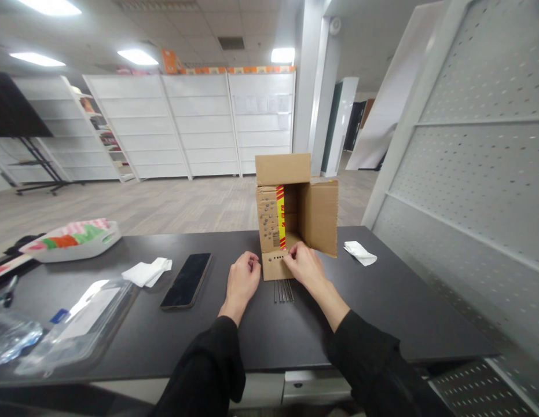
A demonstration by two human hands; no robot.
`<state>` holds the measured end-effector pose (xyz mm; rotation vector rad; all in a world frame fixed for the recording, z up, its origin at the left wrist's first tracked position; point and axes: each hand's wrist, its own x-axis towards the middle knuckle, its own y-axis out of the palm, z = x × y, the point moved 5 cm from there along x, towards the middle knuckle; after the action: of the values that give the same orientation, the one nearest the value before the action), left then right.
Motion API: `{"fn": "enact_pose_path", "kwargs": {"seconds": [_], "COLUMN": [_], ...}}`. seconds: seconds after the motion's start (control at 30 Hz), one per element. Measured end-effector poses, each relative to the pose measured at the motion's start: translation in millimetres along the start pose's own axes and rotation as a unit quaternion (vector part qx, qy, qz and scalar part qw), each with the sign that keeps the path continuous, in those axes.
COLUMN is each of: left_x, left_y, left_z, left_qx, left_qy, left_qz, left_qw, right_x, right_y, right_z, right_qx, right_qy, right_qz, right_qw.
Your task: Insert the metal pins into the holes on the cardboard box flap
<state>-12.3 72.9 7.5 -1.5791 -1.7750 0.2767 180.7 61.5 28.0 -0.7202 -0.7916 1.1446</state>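
Note:
An opened cardboard box (281, 217) stands on the dark table, its mouth facing me. Several dark dots run in a row across its lower flap (275, 273); I cannot tell if they are holes or small parts. My right hand (304, 263) is pinched at the right end of this row, whatever lies between the fingertips being hidden. Curled beside the flap's left edge is my left hand (244, 278), closed, its contents out of sight. Several thin metal nails (283, 291) lie side by side just in front of the flap. Many grey spots mark the box's left flap (268, 217).
Left of my hands lie a phone (186, 281), white tissues (147, 272), a clear plastic case (82, 324) and a plastic bottle (13, 336). A white basket (84, 249) holds colourful cloth. Another tissue (360, 253) lies right. A perforated panel (473, 174) borders the table's right side.

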Motion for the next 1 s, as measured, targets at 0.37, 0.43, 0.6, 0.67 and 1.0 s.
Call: {"fn": "enact_pose_path", "kwargs": {"seconds": [0.37,0.43,0.6,0.67,1.0], "left_x": [-0.5,-0.5,-1.1,-1.2,-1.5], "left_y": [0.2,0.4,2.2,3.1,3.4], "left_z": [-0.5,-1.4,-1.9,-1.8,-2.6], "left_qx": [-0.001,-0.004,-0.010,-0.010,-0.001], "left_qy": [-0.002,0.002,0.006,0.006,0.004], "left_qz": [0.003,0.007,0.015,0.020,0.031], "left_qw": [1.000,1.000,1.000,1.000,1.000], "right_x": [-1.2,-1.5,-2.9,-3.9,-3.8], "right_y": [-1.4,-2.4,-2.3,-1.8,-3.7], "right_z": [2.4,2.7,1.4,1.3,5.8], "right_qx": [0.024,0.027,-0.006,-0.021,-0.059], "right_qy": [-0.003,-0.001,-0.001,-0.003,-0.024], "right_qz": [-0.014,-0.018,-0.010,-0.003,-0.003], "right_qw": [1.000,0.999,1.000,1.000,0.998]}}
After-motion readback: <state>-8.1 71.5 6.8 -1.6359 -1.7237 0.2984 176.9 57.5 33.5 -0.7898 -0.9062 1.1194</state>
